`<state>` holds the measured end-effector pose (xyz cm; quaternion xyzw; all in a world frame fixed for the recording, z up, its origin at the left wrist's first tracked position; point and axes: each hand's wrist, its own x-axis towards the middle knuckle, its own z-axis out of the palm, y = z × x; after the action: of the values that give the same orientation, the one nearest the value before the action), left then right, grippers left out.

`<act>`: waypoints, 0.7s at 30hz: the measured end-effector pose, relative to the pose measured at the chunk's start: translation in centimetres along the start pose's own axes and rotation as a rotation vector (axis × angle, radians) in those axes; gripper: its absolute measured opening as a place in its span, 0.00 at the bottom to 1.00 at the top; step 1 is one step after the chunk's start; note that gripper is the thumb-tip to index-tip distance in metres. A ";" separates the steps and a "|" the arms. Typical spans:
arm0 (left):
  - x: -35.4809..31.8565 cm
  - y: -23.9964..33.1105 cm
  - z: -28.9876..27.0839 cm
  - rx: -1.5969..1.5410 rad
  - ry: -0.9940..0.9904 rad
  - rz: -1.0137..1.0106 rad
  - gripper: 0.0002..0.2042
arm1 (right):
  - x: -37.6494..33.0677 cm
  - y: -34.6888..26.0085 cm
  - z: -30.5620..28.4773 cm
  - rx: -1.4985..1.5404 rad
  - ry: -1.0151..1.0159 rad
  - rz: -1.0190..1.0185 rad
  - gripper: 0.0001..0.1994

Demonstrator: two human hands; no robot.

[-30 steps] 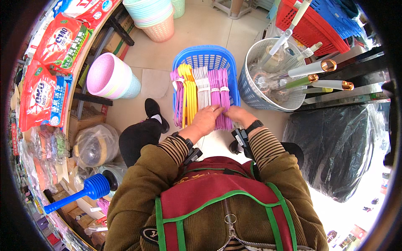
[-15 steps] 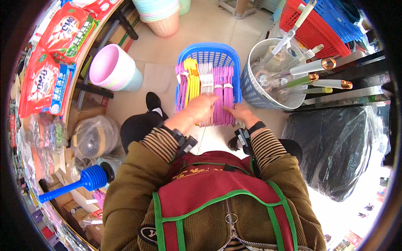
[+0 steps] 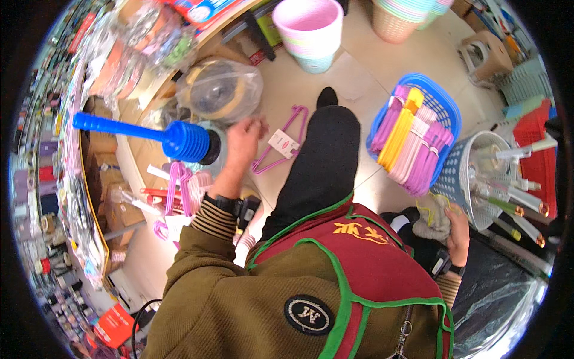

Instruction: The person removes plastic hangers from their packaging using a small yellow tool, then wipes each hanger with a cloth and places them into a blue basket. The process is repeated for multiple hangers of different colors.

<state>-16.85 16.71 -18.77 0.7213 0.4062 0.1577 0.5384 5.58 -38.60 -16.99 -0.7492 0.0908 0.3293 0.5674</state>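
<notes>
Low on the floor, a pink hanger point(image 3: 280, 142) with a white tag is lain just right of the left hand point(image 3: 240, 139), whose fingers are spread open and empty; contact cannot be told. Just left of that hand a blue plunger point(image 3: 179, 139) is seen. A cloth point(image 3: 434, 216) is loosely clutched in the right hand point(image 3: 459, 234), beside a grey basket point(image 3: 459, 185).

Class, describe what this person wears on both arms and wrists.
Both arms wear olive-brown ribbed jacket sleeves with striped knit cuffs. The left hand is bare, with a black wrist strap carrying a small black device; the right hand is also bare, with a similar black strap.
</notes>
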 end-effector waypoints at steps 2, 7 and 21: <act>-2.1 -6.8 0.0 0.219 -0.152 -0.204 0.14 | -0.6 -0.9 2.1 0.085 -0.030 0.026 0.14; -4.9 -22.4 3.8 0.682 -0.693 -0.184 0.15 | -0.4 -2.9 6.4 0.191 -0.110 0.026 0.12; 2.1 -32.1 7.4 1.087 -0.659 -0.305 0.18 | -0.5 -5.4 10.6 0.041 -0.025 0.120 0.10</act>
<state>-23.99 16.38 -51.03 0.8356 0.3395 -0.3775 0.2099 3.83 -27.28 -13.89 -0.7266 0.1349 0.3701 0.5629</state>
